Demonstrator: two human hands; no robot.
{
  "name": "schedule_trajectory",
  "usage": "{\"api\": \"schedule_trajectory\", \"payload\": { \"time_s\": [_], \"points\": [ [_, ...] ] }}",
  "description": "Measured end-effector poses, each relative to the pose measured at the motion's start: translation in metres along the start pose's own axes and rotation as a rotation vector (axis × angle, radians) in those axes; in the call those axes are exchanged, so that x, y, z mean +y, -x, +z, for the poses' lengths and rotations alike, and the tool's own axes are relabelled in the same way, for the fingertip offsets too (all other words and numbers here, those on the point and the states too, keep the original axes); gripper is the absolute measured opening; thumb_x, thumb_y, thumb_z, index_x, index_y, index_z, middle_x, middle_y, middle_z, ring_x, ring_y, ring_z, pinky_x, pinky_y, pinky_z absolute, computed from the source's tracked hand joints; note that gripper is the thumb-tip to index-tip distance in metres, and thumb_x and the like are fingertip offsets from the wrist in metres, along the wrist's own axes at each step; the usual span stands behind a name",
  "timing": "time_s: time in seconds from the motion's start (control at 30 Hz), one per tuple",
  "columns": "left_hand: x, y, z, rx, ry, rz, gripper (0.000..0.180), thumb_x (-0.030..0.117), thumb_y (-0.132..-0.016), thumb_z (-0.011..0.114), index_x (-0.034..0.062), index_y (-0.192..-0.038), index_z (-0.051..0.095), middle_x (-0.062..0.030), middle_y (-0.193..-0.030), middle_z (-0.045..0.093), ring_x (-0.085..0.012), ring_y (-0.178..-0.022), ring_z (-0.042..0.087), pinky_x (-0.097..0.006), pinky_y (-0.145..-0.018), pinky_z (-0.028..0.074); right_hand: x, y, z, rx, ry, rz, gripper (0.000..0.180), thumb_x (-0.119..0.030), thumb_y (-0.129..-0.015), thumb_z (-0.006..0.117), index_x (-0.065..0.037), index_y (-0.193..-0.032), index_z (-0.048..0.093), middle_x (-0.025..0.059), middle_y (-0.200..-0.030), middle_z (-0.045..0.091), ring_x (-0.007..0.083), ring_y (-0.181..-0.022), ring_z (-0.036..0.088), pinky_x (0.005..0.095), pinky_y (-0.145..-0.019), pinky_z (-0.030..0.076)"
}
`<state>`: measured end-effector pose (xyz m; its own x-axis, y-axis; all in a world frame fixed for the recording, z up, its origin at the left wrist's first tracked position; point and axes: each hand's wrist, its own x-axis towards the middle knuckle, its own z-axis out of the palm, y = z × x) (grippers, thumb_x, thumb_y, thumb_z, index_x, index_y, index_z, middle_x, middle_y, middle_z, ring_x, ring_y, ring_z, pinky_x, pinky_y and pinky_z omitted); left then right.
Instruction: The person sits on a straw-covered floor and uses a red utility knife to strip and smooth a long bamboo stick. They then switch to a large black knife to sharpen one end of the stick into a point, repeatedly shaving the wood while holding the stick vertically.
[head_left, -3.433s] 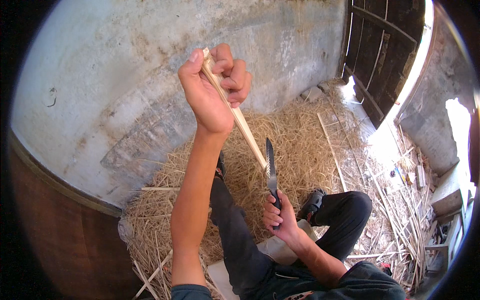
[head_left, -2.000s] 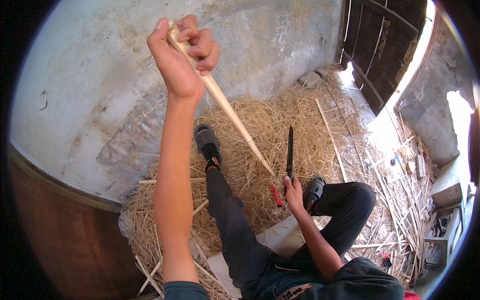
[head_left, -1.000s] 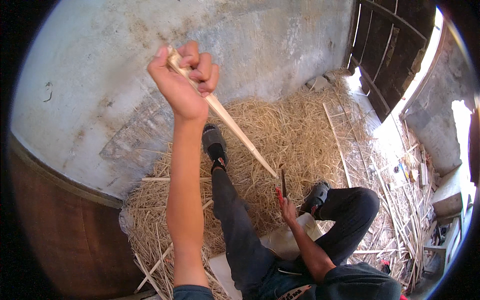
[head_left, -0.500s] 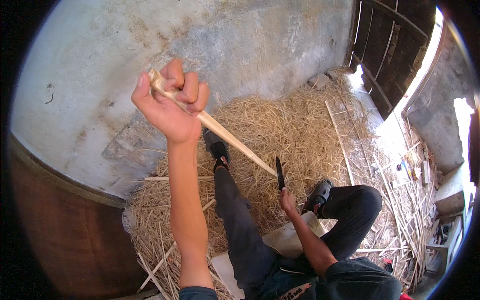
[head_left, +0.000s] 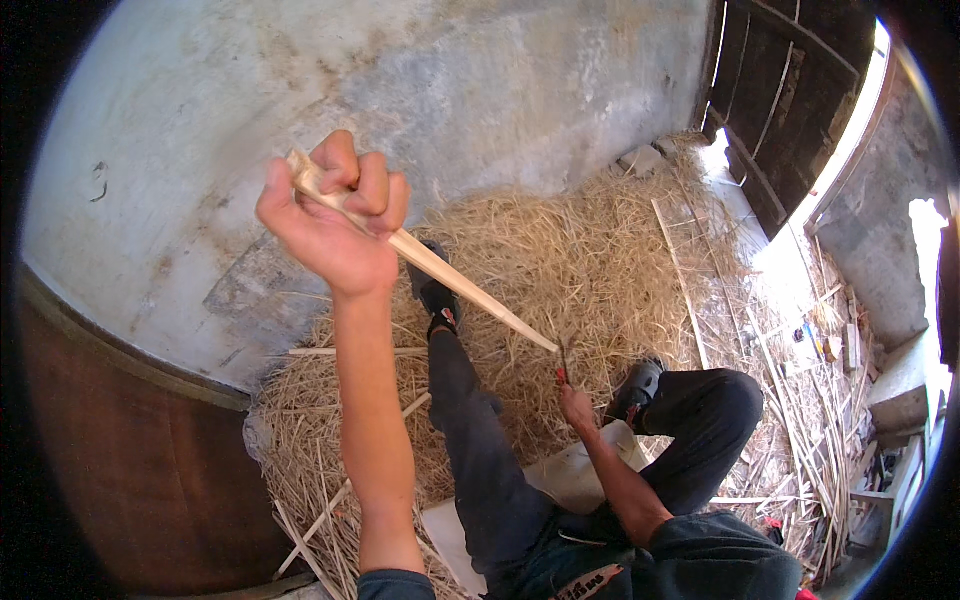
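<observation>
While the left hand was raised at about 10 o'clock in the head view, its fingers were curled tight around the thick end of a pale bamboo strip. Strip ran from that fist down toward 4 o'clock, its thin tip ending just beside the right hand, near frame centre. Right hand was closed around a red-handled knife; the blade pointed up toward 12 o'clock and met the strip's tip, though whether it actually touched was too small to tell. Left forearm came up from the lower edge, bare. Person sat on the floor in dark trousers: one leg stretched out toward 12 o'clock with a dark shoe behind the strip, the other knee bent at 4 o'clock with a grey shoe tucked in. Straw covered the floor around the legs, with loose bamboo slats lying on it at 2 o'clock. Grey plaster wall filled the top; dark wooden door at 1 o'clock, with daylight beside it.
</observation>
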<state>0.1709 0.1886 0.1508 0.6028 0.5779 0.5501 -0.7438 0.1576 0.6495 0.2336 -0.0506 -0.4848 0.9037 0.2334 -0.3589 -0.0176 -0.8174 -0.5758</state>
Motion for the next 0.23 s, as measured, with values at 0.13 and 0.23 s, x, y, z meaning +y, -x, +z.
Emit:
{"api": "schedule_trajectory", "payload": {
  "time_s": [0.13, 0.23],
  "points": [
    [0.023, 0.018, -0.036, -0.006, -0.09, 0.044, 0.052, 0.063, -0.095, 0.034, 0.0182, -0.069, 0.028, 0.0033, -0.05, 0.022, -0.0101, -0.046, 0.01, -0.029, -0.042, 0.012, -0.059, 0.063, -0.042, -0.189, -0.333, -0.051, 0.062, -0.053, -0.103, 0.041, 0.004, -0.092, 0.064, 0.0275, -0.086, 0.066, 0.0395, -0.079, 0.065, 0.0505, -0.078, 0.048],
    [0.022, 0.013, -0.038, -0.02, -0.076, 0.036, 0.054, 0.065, -0.096, 0.033, 0.0182, -0.069, 0.028, 0.0031, -0.049, 0.022, -0.0096, -0.046, 0.01, -0.029, -0.042, 0.012, -0.081, 0.043, -0.064, -0.191, -0.432, -0.073, 0.062, -0.053, -0.104, 0.04, 0.002, -0.097, 0.069, 0.0288, -0.092, 0.07, 0.0403, -0.086, 0.07, 0.0511, -0.08, 0.049]
  ]
}}
